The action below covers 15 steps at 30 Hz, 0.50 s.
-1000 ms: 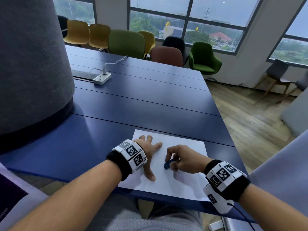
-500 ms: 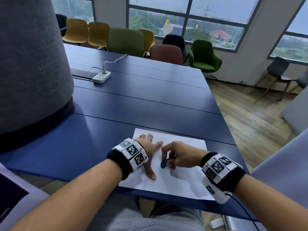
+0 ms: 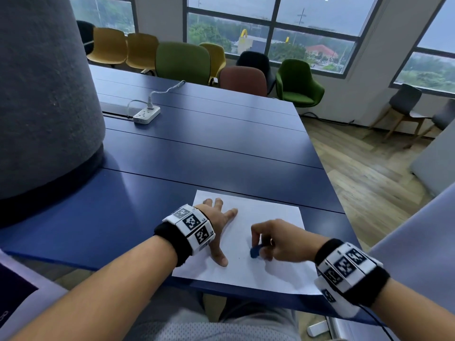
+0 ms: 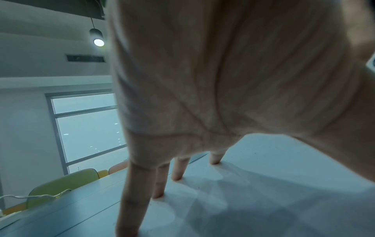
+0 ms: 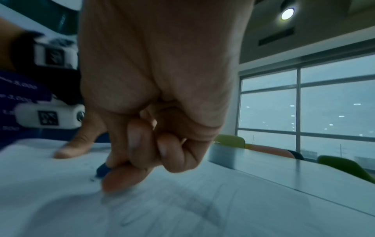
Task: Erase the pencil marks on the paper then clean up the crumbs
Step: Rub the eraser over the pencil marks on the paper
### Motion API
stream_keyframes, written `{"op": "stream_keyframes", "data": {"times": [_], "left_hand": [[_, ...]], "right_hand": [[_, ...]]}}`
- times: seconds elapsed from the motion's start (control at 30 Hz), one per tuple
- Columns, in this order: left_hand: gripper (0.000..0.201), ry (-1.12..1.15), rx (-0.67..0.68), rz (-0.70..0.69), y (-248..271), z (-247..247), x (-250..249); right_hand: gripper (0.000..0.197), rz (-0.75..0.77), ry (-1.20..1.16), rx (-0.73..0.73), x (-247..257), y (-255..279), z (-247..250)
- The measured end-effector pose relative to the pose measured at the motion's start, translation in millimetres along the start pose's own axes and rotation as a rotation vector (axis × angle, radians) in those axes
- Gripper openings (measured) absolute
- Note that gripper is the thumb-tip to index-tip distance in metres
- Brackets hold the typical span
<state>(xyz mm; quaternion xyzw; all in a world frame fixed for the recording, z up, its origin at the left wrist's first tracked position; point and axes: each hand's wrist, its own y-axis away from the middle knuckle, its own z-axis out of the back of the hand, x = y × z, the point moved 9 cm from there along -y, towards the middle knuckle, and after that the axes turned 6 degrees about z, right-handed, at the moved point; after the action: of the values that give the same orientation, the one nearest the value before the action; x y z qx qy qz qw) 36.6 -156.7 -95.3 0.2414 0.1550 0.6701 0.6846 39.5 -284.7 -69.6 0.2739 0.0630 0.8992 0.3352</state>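
On paper, right hand pinching eraser

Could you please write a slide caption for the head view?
Left hand presses the paper flat while right hand rubs a blue eraser across it.

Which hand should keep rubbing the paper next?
Probably the right hand: it already pinches the blue eraser against the paper. The left hand is spread flat, holding it.

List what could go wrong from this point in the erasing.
1. The paper overhangs the table edge near the person; hard rubbing there could crease it.
2. The right hand pinches a small blue eraser; it could slip out.
3. The left hand pins only one side; the far side may shift.
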Motion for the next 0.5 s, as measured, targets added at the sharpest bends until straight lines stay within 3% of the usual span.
{"op": "stream_keyframes", "data": {"times": [0.1, 0.23, 0.5], "left_hand": [[0.136, -0.011, -0.005, 0.0, 2, 2, 0], [0.135, -0.007, -0.009, -0.006, 3, 3, 2], [0.127, 0.04, 0.029, 0.028, 13, -2, 13]], "right_hand": [[0.017, -0.054, 0.112, -0.157, -9, 28, 2], [0.021, -0.19, -0.042, -0.494, -37, 77, -6], [0.035, -0.204, -0.186, -0.684, -43, 100, -42]]}}
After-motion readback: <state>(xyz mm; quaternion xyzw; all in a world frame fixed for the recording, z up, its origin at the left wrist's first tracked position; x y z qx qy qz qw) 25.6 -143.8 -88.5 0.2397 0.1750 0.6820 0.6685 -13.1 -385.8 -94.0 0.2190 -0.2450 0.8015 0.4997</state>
